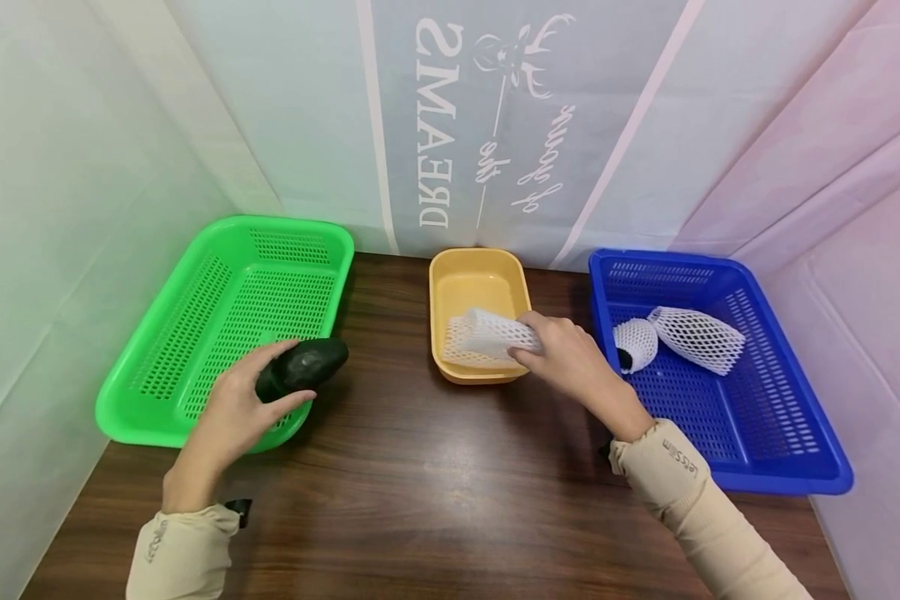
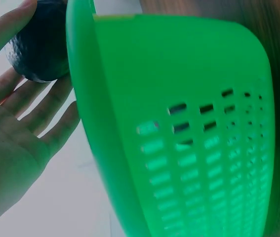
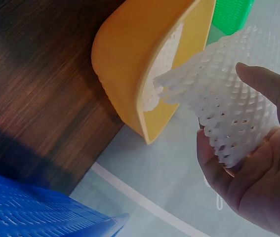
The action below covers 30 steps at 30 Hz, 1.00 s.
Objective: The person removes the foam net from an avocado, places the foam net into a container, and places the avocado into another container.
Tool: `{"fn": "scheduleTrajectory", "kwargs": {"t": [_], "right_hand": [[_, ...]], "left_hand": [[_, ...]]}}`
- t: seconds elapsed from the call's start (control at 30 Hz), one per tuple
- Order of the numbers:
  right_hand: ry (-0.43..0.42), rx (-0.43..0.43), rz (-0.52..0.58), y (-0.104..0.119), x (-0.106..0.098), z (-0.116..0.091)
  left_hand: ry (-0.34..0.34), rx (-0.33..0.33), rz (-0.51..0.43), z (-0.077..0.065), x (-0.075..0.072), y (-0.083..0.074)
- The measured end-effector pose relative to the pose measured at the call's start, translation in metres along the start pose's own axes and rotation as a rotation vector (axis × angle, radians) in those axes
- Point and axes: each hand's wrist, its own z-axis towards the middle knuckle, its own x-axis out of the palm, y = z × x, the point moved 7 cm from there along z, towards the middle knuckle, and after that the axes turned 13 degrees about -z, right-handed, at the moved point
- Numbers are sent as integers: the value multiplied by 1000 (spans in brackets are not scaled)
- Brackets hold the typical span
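Note:
A dark, glossy avocado (image 1: pixel 311 364) is gripped by my left hand (image 1: pixel 232 408) between thumb and fingers, over the near right corner of the green basket (image 1: pixel 112 408). Its bumpy skin shows in the left wrist view, partly behind the basket rim. My right hand (image 1: pixel 570 354) pinches a white foam net sleeve (image 1: pixel 495 333) above the yellow bin (image 1: pixel 480 258). In the right wrist view the thumb presses on this net sleeve (image 3: pixel 238 98) with fingers beneath it. More white foam netting (image 1: pixel 465 354) lies inside the yellow bin.
At the right stands a blue basket (image 1: pixel 832 467) with a foam-netted dark item (image 1: pixel 636 343) and another white foam net (image 1: pixel 701 337) in it. All three containers stand on a dark wooden table (image 1: pixel 420 500). A printed cloth (image 1: pixel 480 125) hangs behind them.

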Motion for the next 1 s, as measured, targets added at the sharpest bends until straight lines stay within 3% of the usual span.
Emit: {"fn": "scheduleTrajectory", "kwargs": {"t": [0.53,1.0], "right_hand": [[4,19,3,-1,8,3],[26,10,16,1,19,2]], "left_hand": [[-44,-113,50,-9,-27,23],[-76,-164,60,-17,-42,37]]}}
